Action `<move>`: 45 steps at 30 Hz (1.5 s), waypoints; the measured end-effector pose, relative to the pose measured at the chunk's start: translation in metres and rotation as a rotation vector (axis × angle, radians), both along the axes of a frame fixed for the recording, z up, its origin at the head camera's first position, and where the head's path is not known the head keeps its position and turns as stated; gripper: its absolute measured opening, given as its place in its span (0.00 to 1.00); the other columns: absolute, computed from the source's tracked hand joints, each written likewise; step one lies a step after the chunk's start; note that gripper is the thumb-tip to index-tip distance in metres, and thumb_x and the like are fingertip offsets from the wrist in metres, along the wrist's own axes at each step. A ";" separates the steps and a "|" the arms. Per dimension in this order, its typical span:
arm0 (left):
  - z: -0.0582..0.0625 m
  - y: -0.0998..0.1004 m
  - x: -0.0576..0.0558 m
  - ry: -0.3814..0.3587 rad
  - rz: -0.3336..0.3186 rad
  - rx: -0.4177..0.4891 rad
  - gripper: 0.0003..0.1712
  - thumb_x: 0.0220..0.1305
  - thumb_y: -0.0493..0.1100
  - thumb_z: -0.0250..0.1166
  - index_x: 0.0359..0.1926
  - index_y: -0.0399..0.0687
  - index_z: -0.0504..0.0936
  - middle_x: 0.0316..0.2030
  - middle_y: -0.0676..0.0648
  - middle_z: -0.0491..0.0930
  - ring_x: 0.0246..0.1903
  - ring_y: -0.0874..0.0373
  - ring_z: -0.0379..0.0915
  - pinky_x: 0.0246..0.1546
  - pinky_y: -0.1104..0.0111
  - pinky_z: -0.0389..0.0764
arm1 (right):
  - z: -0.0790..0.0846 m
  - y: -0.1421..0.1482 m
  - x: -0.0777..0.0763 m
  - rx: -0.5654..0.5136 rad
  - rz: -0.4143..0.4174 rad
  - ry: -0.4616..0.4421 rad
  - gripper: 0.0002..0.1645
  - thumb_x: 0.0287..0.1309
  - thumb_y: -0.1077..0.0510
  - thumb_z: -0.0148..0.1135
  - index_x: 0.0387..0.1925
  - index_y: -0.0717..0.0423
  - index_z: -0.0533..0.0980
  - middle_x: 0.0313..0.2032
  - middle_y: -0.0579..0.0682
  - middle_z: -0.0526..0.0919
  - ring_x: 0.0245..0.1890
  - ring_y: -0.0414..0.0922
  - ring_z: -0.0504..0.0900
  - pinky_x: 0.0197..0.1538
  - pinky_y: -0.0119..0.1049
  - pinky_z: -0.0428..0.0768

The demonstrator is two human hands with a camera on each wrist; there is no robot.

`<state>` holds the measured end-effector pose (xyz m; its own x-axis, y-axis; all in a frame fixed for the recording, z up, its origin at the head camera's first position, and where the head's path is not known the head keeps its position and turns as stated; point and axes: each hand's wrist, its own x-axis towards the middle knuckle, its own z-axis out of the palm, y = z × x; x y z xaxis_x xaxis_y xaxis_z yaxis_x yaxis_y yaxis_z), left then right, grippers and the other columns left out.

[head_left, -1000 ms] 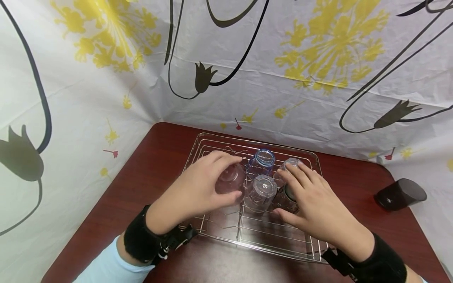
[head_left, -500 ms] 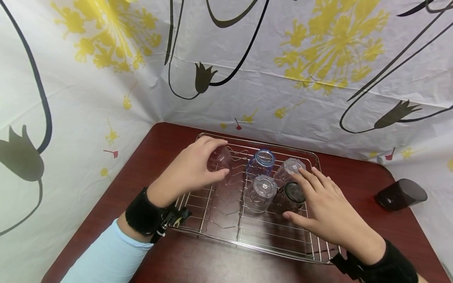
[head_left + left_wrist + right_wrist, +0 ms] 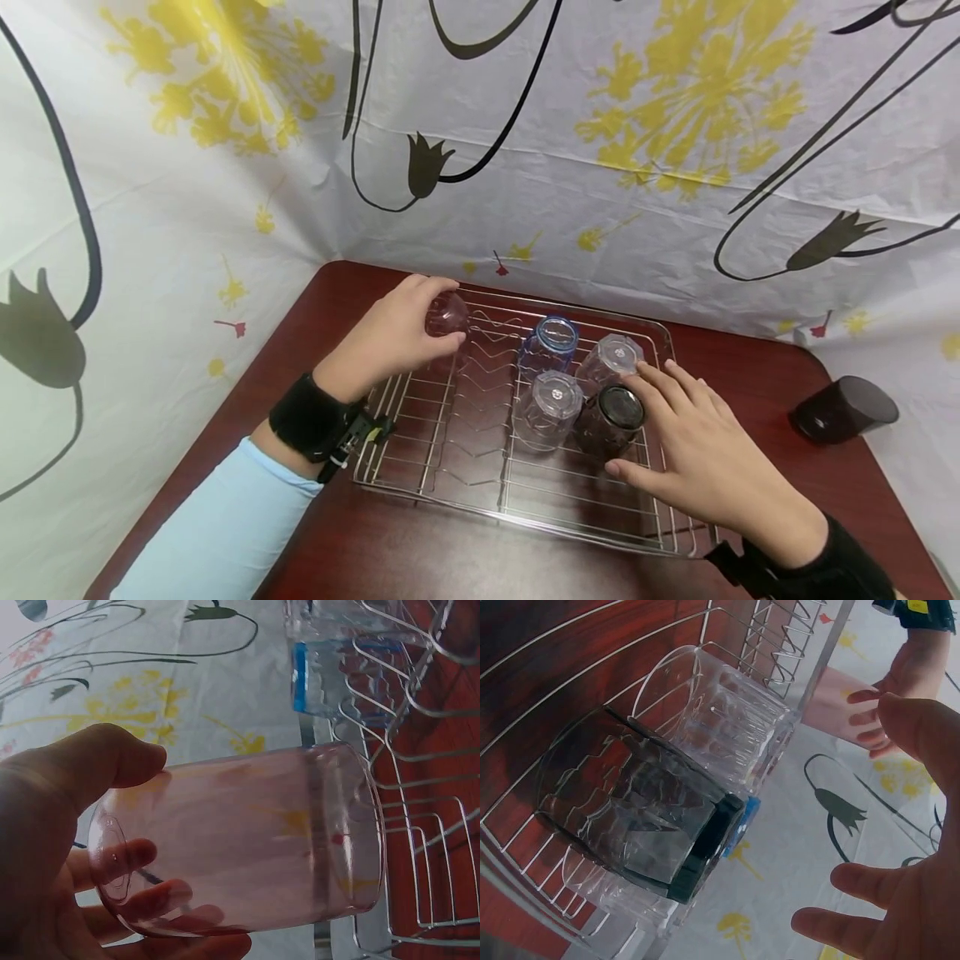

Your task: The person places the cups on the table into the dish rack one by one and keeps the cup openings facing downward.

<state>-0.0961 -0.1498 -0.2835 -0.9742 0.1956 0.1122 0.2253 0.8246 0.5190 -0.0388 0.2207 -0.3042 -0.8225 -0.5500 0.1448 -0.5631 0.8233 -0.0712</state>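
Note:
My left hand [image 3: 393, 337] grips a pink-tinted glass [image 3: 240, 840] round its base end, over the back left of the wire rack [image 3: 480, 504]. In the left wrist view its other end faces the rack wires, close to them. My right hand [image 3: 701, 454] is spread with fingers apart, to the right of a dark faceted glass [image 3: 611, 421]. The right wrist view shows a gap between those fingers and the dark glass. Also upside down in the rack are a clear glass [image 3: 549, 412], another clear glass [image 3: 609, 362] and a blue-tinted glass [image 3: 550, 350].
A black tumbler [image 3: 843, 410] stands on the red-brown table [image 3: 315, 321] to the right of the rack. Patterned white sheeting [image 3: 525, 208] hangs close behind the table and along its left side. Zigzag wires run through the rack's left half.
My left hand has carried the pink glass leftward and back, away from the other glasses. The right hand has drawn slightly right and forward, uncovering the dark glass and the rear clear one.

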 end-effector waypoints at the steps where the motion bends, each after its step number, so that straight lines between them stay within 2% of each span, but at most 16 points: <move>1: -0.001 -0.001 -0.002 -0.002 0.003 -0.003 0.39 0.58 0.55 0.72 0.68 0.51 0.70 0.59 0.44 0.72 0.51 0.50 0.75 0.48 0.54 0.83 | 0.000 0.001 0.000 -0.003 0.001 0.010 0.60 0.49 0.21 0.64 0.75 0.46 0.59 0.72 0.57 0.63 0.72 0.65 0.57 0.64 0.68 0.61; 9: -0.007 -0.006 -0.017 -0.045 0.012 -0.026 0.39 0.59 0.53 0.71 0.69 0.52 0.69 0.57 0.45 0.72 0.43 0.52 0.77 0.38 0.61 0.83 | -0.003 0.006 0.004 -0.011 -0.004 0.010 0.60 0.48 0.22 0.66 0.75 0.46 0.60 0.72 0.56 0.64 0.73 0.64 0.57 0.64 0.67 0.61; 16: -0.017 -0.008 -0.031 -0.075 0.007 -0.049 0.39 0.59 0.54 0.71 0.69 0.52 0.69 0.60 0.44 0.71 0.45 0.52 0.76 0.41 0.60 0.82 | -0.005 0.011 0.005 -0.022 0.023 0.050 0.60 0.47 0.23 0.67 0.75 0.47 0.60 0.71 0.56 0.64 0.73 0.63 0.57 0.65 0.67 0.61; 23: -0.027 -0.009 -0.042 -0.118 -0.013 -0.076 0.40 0.58 0.54 0.72 0.69 0.51 0.69 0.60 0.43 0.70 0.48 0.50 0.76 0.44 0.58 0.83 | -0.006 0.015 0.007 -0.029 0.006 0.041 0.59 0.47 0.24 0.68 0.74 0.48 0.61 0.71 0.57 0.64 0.72 0.64 0.58 0.65 0.67 0.60; 36: -0.034 -0.005 -0.050 -0.173 -0.016 -0.120 0.42 0.60 0.57 0.72 0.70 0.51 0.67 0.63 0.42 0.69 0.54 0.49 0.74 0.51 0.55 0.81 | -0.012 0.022 0.010 -0.043 -0.015 0.030 0.58 0.47 0.26 0.69 0.74 0.47 0.61 0.71 0.56 0.64 0.72 0.64 0.58 0.69 0.65 0.58; 45: -0.036 -0.008 -0.055 -0.186 -0.010 -0.123 0.42 0.60 0.57 0.71 0.70 0.50 0.67 0.62 0.41 0.69 0.53 0.49 0.74 0.52 0.55 0.80 | -0.015 0.026 0.010 -0.046 -0.023 0.025 0.56 0.48 0.27 0.70 0.73 0.47 0.63 0.72 0.55 0.64 0.73 0.63 0.58 0.70 0.63 0.57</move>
